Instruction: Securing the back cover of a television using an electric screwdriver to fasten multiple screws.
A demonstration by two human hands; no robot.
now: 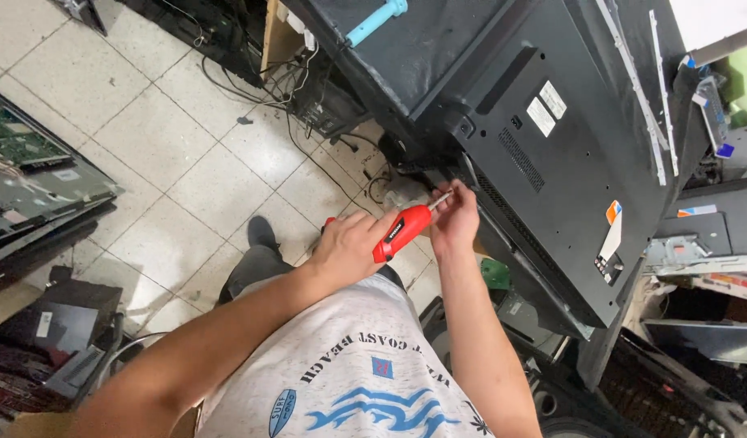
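Gripping a red screwdriver (399,230) by its thick handle, the left hand (349,247) is wrapped tight around it, fingers curled shut on the grip. The tool's long axis runs up and to the right, from the left hand toward the right hand (455,217), with the metal bit (441,199) sticking out at the far end. The right hand pinches that bit between thumb and fingertips, the other fingers loosely folded. So the two hands meet along the tool: left at the handle end, right at the tip, nearly touching each other.

Both hands are held just off the lower edge of a big black TV back (552,138), which lies tilted, its panel facing up. The bit's tip points toward that edge, near the corner where the raised middle housing steps down. The right hand is the nearer one to the TV; the left sits further back, over the person's knee. I cannot tell whether a screw is held at the tip.

Both forearms come up from the bottom of the view, the left bent across the white printed shirt (349,381), the right running almost straight up.

Around them: a tiled floor (146,138) with tangled cables (309,89), an opened set with a green board (17,142) by the left edge, a light-blue handle (376,21) lying on the TV's upper part, and white strips (641,97) along its right side.
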